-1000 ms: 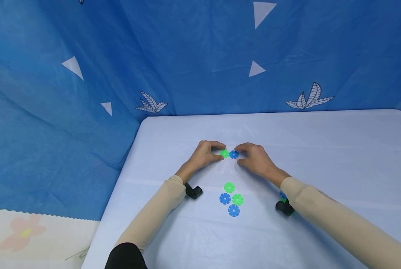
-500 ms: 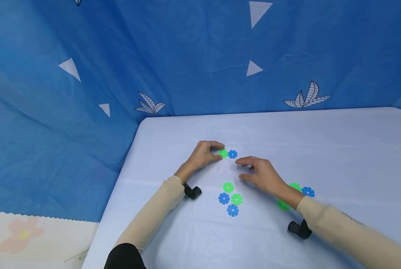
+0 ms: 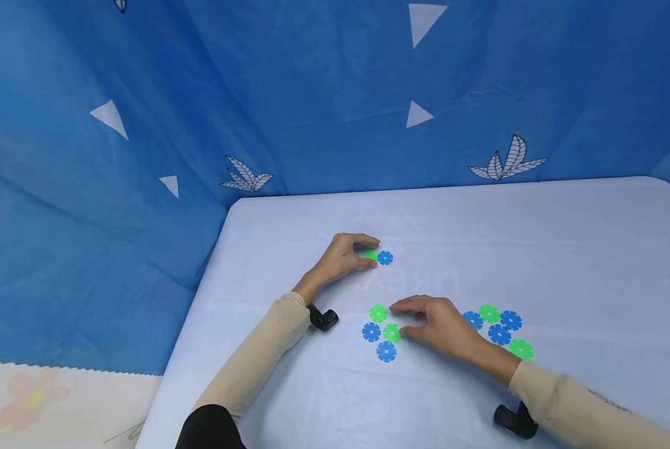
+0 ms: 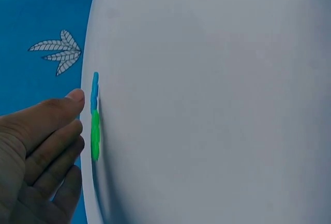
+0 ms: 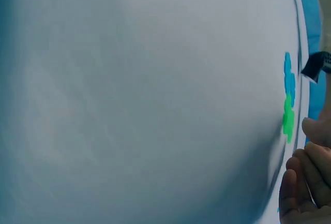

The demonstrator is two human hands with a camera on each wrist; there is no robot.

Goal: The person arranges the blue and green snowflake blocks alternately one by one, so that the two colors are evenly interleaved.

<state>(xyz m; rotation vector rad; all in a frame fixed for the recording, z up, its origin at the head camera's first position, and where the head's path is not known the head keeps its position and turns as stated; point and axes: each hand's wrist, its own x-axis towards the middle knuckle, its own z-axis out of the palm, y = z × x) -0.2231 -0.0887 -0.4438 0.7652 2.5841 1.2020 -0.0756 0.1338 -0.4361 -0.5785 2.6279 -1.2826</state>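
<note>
The left hand (image 3: 343,255) has thumb and fingers parted, at both sides of a green disc (image 3: 371,255); whether they touch it, I cannot tell well. A blue disc (image 3: 385,258) is just beside it, toward the right edge of the desk (image 3: 290,224). The right hand (image 3: 438,324), also with parted fingers, is near four discs (image 3: 390,333), farther from the far edge. Five more discs (image 3: 500,334) lie nearer to the right edge.
</note>
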